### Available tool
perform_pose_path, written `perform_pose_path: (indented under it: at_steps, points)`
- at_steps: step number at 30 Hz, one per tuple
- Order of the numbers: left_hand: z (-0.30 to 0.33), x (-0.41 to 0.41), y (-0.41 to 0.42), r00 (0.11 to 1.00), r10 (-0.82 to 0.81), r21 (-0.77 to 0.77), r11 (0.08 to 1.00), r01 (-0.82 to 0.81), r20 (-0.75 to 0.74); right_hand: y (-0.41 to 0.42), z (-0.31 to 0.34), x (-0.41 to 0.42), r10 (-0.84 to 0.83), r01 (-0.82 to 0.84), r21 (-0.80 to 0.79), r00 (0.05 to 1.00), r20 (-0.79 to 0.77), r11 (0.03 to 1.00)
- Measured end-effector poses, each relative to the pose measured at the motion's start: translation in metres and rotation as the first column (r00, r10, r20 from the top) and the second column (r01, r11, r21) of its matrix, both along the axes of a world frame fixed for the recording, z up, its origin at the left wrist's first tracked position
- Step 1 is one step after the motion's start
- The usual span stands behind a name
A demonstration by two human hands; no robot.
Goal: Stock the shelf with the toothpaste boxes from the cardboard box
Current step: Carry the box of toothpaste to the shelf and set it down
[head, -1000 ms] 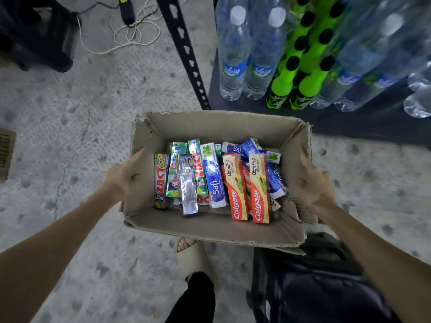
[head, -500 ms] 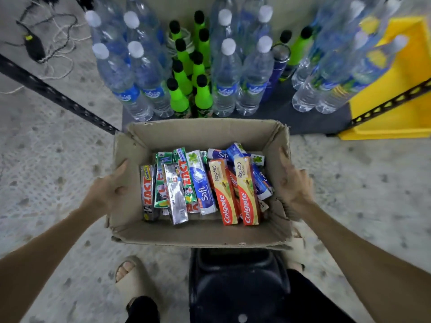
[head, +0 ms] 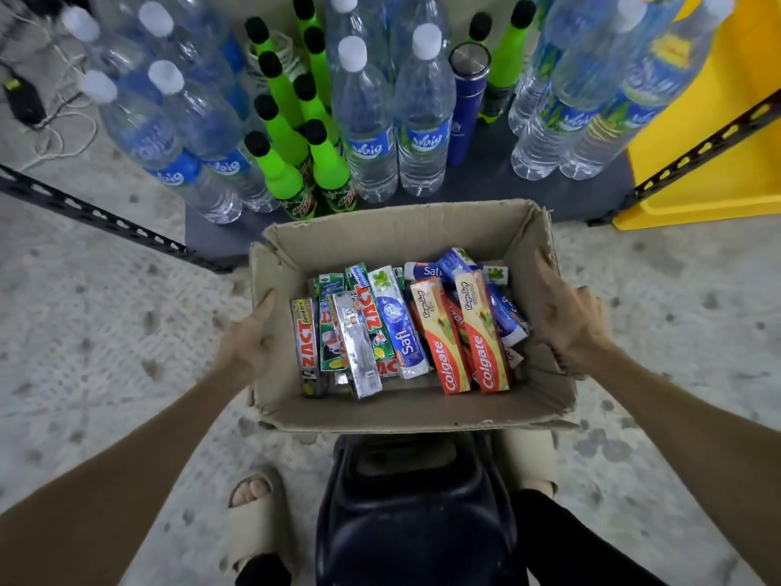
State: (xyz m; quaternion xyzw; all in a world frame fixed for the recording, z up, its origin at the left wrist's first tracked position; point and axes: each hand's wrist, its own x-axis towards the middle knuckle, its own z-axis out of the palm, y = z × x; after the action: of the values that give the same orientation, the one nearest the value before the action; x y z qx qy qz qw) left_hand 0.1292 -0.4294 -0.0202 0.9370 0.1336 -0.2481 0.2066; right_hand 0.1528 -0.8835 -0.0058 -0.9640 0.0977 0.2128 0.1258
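A dark low shelf (head: 486, 184) carries clear water bottles (head: 367, 120), green bottles (head: 279, 162) and a blue flask (head: 467, 103); a yellow bin (head: 697, 162) stands on the speckled floor (head: 105, 332).

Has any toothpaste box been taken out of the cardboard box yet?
No: both the left hand and right hand grip the cardboard box walls, and the toothpaste boxes lie inside.

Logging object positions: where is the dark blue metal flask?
In the head view, the dark blue metal flask stands upright on the shelf, right of centre, between a clear water bottle and a green bottle.
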Motion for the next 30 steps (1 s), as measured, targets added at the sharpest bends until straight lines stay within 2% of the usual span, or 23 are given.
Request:
perform_pose_path:
  at_steps: [7,14,17,20,24,30]
  points:
    - [-0.003,0.018,-0.005,0.999,-0.038,0.068,0.997,0.036,0.031,0.005,-0.013,0.019,0.040,-0.041,0.021,0.999,0.025,0.999]
    - [-0.012,0.021,0.004,0.992,-0.041,0.019,0.999,0.039,0.119,0.009,-0.023,0.037,0.052,-0.054,0.032,0.998,0.046,0.998]
    - [-0.018,0.015,0.007,0.991,-0.036,0.009,0.999,0.035,0.130,0.006,-0.028,0.033,0.031,-0.036,0.085,0.998,0.055,0.996]
    - [-0.031,0.006,0.004,0.992,-0.121,0.031,0.992,0.120,0.033,0.010,-0.028,0.024,0.024,-0.030,0.118,0.998,0.059,0.993]
    - [-0.032,0.007,-0.012,0.980,-0.181,0.169,0.967,0.193,-0.084,0.014,-0.036,0.015,0.036,-0.046,0.107,0.995,0.096,0.993]
    - [-0.020,0.020,-0.021,0.987,-0.115,0.220,0.972,0.087,0.115,0.011,-0.041,0.019,0.104,-0.113,0.036,0.974,0.201,0.993]
